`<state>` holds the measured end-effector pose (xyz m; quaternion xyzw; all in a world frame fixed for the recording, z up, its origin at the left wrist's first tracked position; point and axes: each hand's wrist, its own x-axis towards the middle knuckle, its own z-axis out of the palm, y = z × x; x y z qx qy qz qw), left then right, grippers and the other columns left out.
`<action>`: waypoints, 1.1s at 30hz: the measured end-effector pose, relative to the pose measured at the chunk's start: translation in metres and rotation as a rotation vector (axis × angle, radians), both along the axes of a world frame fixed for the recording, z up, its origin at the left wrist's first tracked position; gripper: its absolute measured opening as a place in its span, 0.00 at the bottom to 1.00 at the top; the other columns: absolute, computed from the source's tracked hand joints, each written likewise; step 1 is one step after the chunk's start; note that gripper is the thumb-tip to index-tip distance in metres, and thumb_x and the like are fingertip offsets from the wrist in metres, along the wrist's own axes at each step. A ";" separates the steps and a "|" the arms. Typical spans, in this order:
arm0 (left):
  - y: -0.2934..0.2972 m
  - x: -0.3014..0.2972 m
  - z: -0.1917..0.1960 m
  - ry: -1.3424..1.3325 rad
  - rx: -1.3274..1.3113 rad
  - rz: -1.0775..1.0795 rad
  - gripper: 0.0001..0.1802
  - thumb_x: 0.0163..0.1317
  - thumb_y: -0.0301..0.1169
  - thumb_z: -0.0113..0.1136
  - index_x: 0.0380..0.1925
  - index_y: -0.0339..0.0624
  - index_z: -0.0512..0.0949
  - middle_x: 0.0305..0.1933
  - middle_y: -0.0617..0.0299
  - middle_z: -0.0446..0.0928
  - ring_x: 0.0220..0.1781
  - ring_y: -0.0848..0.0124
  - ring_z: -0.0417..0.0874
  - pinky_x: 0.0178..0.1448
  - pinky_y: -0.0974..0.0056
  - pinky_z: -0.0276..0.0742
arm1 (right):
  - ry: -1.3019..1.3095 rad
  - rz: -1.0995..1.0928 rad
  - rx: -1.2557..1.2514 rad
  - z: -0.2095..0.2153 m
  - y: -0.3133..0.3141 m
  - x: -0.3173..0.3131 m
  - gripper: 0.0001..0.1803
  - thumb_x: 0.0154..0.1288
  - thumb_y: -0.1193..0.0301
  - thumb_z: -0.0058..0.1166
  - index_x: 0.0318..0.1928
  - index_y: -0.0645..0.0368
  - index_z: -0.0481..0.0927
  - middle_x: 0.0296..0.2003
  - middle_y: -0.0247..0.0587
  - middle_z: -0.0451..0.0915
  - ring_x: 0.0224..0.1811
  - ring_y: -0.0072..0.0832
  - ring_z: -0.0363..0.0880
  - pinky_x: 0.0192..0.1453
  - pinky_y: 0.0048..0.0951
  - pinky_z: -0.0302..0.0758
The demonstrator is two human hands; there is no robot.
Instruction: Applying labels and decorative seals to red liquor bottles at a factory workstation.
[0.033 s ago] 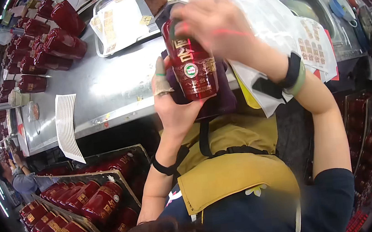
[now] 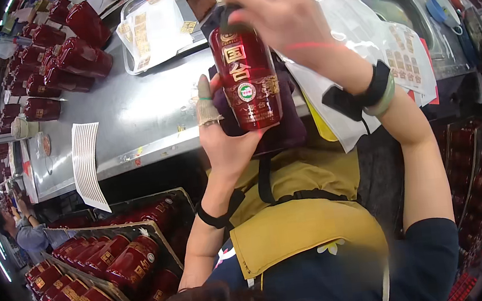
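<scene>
I hold a dark red glossy bottle with gold lettering and a round seal upright over the table edge. My left hand grips its lower body from behind, with a purple cloth between palm and bottle; the thumb wears a fabric cot. My right hand is closed over the bottle's dark cap at the top. A black band and a green bangle sit on my right wrist.
A steel table carries rows of red bottles at the upper left, a tray of gold labels, and a white striped sheet hanging over its edge. Crates of red bottles stand lower left. Another person works far left.
</scene>
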<state>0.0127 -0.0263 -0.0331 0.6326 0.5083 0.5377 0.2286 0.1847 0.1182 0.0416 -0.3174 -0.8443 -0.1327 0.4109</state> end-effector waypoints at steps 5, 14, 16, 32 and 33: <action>-0.001 -0.011 -0.012 0.045 -0.137 -0.048 0.60 0.42 0.29 0.84 0.75 0.25 0.60 0.66 0.46 0.76 0.68 0.60 0.78 0.73 0.59 0.71 | -0.090 0.190 0.106 -0.034 -0.049 0.001 0.08 0.61 0.64 0.59 0.40 0.48 0.83 0.34 0.24 0.79 0.35 0.25 0.76 0.50 0.33 0.75; 0.000 -0.014 -0.004 0.173 -0.009 -0.055 0.51 0.44 0.28 0.81 0.70 0.27 0.68 0.65 0.43 0.76 0.65 0.52 0.79 0.69 0.55 0.73 | 0.094 0.100 -0.115 -0.029 -0.067 0.020 0.11 0.55 0.71 0.62 0.40 0.46 0.85 0.39 0.23 0.84 0.37 0.28 0.78 0.54 0.34 0.72; 0.003 -0.018 -0.009 0.208 -0.045 -0.077 0.52 0.46 0.28 0.82 0.71 0.26 0.66 0.64 0.41 0.77 0.64 0.51 0.81 0.69 0.55 0.73 | 0.117 0.411 -0.126 -0.037 -0.103 0.010 0.12 0.54 0.70 0.60 0.40 0.46 0.85 0.40 0.23 0.82 0.37 0.28 0.78 0.54 0.34 0.76; -0.012 -0.001 0.021 0.474 0.025 -0.051 0.46 0.48 0.19 0.76 0.72 0.45 0.73 0.75 0.39 0.64 0.73 0.42 0.71 0.73 0.49 0.71 | 0.547 0.056 -0.347 -0.002 -0.079 0.037 0.12 0.57 0.75 0.72 0.42 0.59 0.86 0.37 0.38 0.87 0.37 0.37 0.83 0.44 0.36 0.77; -0.011 0.003 0.024 0.474 0.027 -0.050 0.46 0.48 0.19 0.76 0.72 0.45 0.73 0.75 0.39 0.64 0.73 0.42 0.71 0.73 0.49 0.71 | 0.603 -0.003 -0.343 0.003 -0.077 0.038 0.12 0.57 0.76 0.72 0.42 0.60 0.85 0.37 0.39 0.87 0.37 0.37 0.83 0.44 0.36 0.77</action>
